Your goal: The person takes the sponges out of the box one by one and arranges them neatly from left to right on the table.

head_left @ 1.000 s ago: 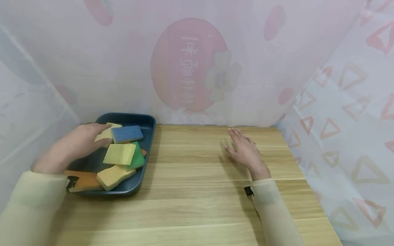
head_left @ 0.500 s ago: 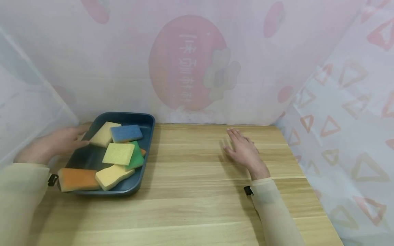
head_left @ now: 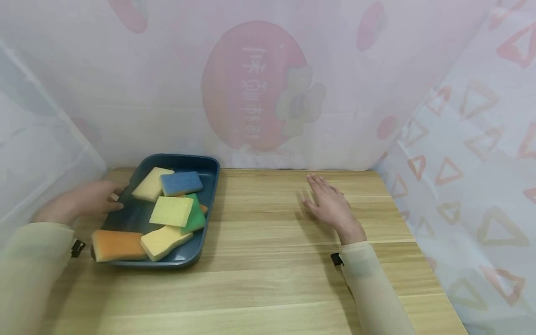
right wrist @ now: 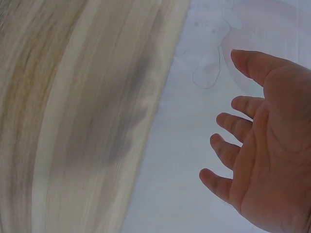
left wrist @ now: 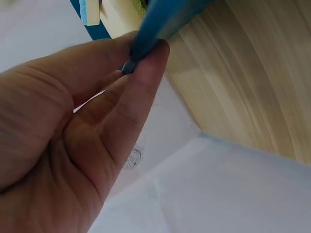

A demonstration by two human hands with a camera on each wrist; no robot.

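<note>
At the left, a dark blue tray (head_left: 125,218) holds several sponges. My left hand (head_left: 94,197) pinches its left rim between thumb and fingers, as the left wrist view shows close up at the rim (left wrist: 150,31). Inside are a blue sponge (head_left: 181,183), two pale yellow ones (head_left: 152,184) (head_left: 171,211), a green one (head_left: 194,216) partly covered, and a yellow wavy-edged sponge (head_left: 165,242). An orange sponge (head_left: 119,245) lies over the near left corner. My right hand (head_left: 331,207) hovers over the table's right half, fingers extended and holding nothing.
The wooden table (head_left: 259,260) runs back to a printed cloth wall (head_left: 259,93). More cloth hangs along the right side (head_left: 469,186) and the left side (head_left: 37,139). The tray stands close to the back left corner.
My left hand has gone from above the sponges to the tray's left rim and taken hold there. The tray has slid slightly right with its sponges. The right hand stays put.
</note>
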